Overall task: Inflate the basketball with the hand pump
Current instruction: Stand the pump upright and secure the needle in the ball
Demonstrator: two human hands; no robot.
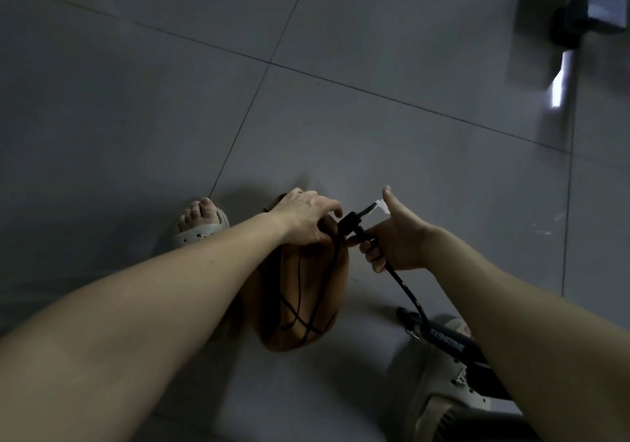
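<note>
An orange-brown basketball (300, 301) with black seams lies on the tiled floor between my feet, looking soft and flattened. My left hand (306, 216) rests on its top, fingers curled over it and touching the black connector (351, 221) of the pump hose. My right hand (395, 240) grips the black hose (405, 288) just behind that connector, thumb raised. The hose curves down to the black pump body (446, 339), which lies on the floor at the lower right, partly hidden by my right forearm.
My left foot in a pale sandal (201, 226) stands left of the ball. My right sandal (446, 394) lies under the pump. A dark piece of furniture with a black foot (566, 28) stands at the top right. Grey floor tiles (341, 117) stretch ahead.
</note>
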